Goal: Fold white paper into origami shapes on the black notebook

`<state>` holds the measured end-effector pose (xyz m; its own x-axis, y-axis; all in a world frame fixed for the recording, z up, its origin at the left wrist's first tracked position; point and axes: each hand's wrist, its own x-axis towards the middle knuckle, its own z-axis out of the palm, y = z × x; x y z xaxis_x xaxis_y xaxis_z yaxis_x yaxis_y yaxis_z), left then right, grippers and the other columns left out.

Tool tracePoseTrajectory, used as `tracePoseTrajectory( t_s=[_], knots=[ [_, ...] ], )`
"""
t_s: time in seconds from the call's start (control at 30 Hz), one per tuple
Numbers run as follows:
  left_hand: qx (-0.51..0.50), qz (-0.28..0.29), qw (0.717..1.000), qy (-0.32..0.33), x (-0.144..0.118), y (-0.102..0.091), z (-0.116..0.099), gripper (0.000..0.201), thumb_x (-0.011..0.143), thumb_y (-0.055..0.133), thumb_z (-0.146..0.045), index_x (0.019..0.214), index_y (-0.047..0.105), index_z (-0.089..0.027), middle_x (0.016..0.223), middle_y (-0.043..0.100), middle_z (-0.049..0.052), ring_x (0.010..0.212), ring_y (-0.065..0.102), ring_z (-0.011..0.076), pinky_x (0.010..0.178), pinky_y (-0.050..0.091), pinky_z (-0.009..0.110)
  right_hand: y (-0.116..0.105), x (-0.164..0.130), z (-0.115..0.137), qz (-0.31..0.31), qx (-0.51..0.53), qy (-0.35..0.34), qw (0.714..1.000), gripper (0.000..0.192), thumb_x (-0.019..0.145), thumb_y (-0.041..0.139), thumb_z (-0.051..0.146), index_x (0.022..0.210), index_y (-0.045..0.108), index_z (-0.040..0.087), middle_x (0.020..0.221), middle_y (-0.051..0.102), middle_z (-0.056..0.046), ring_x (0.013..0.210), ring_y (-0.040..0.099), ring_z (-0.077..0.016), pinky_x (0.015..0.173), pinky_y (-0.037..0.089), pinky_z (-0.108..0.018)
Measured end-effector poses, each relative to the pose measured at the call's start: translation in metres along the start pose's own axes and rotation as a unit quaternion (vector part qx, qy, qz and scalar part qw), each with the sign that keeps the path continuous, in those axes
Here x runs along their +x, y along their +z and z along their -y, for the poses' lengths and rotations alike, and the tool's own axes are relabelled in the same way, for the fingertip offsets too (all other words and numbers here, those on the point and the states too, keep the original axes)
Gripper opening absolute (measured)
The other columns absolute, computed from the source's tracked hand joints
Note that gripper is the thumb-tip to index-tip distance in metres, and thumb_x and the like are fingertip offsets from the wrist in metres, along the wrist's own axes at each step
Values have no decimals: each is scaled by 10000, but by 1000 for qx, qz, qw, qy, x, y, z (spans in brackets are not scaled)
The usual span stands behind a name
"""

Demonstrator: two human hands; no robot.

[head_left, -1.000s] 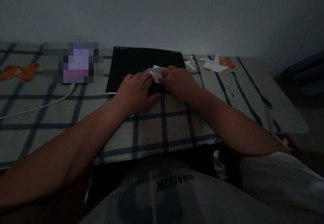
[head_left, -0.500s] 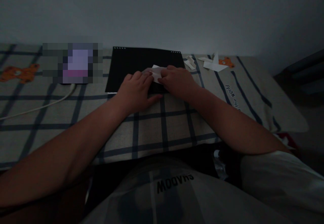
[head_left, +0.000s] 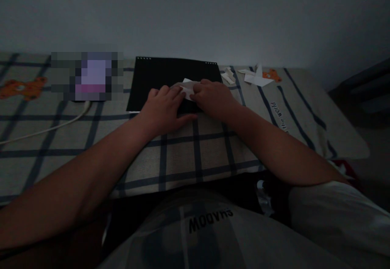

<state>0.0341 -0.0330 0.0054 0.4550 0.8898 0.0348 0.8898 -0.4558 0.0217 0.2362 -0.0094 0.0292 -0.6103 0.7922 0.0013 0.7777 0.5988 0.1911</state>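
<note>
2 hands (head_left: 164,108), ~3 folded papers (head_left: 188,87).

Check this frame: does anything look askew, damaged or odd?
Nothing stands out. Both hands, left hand and right hand, press a small white paper on a black sheet; paper scraps lie loose at the right.

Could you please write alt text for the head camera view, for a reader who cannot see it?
In dim light, a person's left hand and right hand press a small folded white paper on a black board, which lies on a checked cloth. Folded paper shapes lie at far right.
</note>
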Motion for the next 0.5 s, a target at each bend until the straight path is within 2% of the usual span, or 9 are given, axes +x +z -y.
tracePoseTrajectory(
  t_s=[0.2,0.37,0.5],
  knots=[
    [-8,24,1000,11,-3,-4,-1,757,1163,473,-681,1775,560,-243,1897,447,168,1637,491,508,1266,419,651,-3,1,3,-7,8,20,1000,427,1188,444,168,1341,843,168,1324,820,-192,1245,689,-327,874,495,-404],
    [8,14,1000,12,-8,0,-3,794,1171,473,-642,1791,521,-148,1895,444,204,1658,480,501,1272,410,662,-2,-2,3,-13,-4,0,1000,409,1174,476,159,1349,847,159,1345,818,-201,1257,681,-335,891,493,-416],
    [13,2,1000,17,-9,2,-3,791,1180,460,-603,1807,488,-121,1867,484,212,1647,513,466,1296,387,652,1,-4,-1,-40,-7,-7,999,376,1145,524,173,1312,860,173,1275,835,-203,1203,676,-345,908,490,-444]
  ],
)
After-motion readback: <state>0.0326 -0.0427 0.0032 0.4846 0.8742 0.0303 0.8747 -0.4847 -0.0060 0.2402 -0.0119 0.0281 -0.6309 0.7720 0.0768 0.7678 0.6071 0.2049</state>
